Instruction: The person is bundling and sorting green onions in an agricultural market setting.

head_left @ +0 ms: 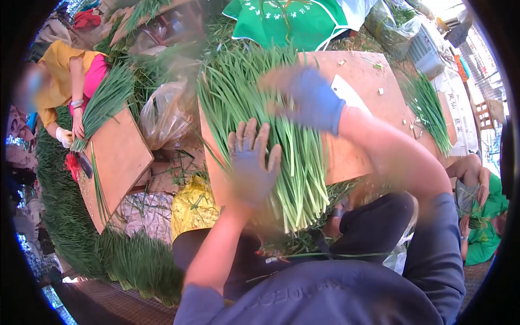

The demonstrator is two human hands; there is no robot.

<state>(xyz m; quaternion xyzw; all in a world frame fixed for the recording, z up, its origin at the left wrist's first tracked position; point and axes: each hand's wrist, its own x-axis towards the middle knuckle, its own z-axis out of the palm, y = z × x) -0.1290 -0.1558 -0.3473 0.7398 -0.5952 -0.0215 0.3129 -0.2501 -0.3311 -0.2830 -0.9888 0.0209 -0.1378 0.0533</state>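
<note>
A thick bundle of long green stalks with pale cut ends (254,108) lies on a wooden board (368,81) in front of me, cut ends toward me. My left hand (252,160), in a blue glove, rests flat with spread fingers on the stalks near the cut ends. Further up the bundle my right hand (309,97), also blue-gloved and blurred by motion, hovers over or touches the greens with bent fingers; whether it grips anything is unclear. A white cleaver blade (349,95) lies on the board just right of that hand.
At the left, a person in a yellow top (65,76) holds another bundle over a second wooden board (116,157). Heaps of greens (135,260) cover the ground. A plastic bag (165,111), a yellow bag (192,208), a smaller bunch (430,111) and another person (479,211) surround me.
</note>
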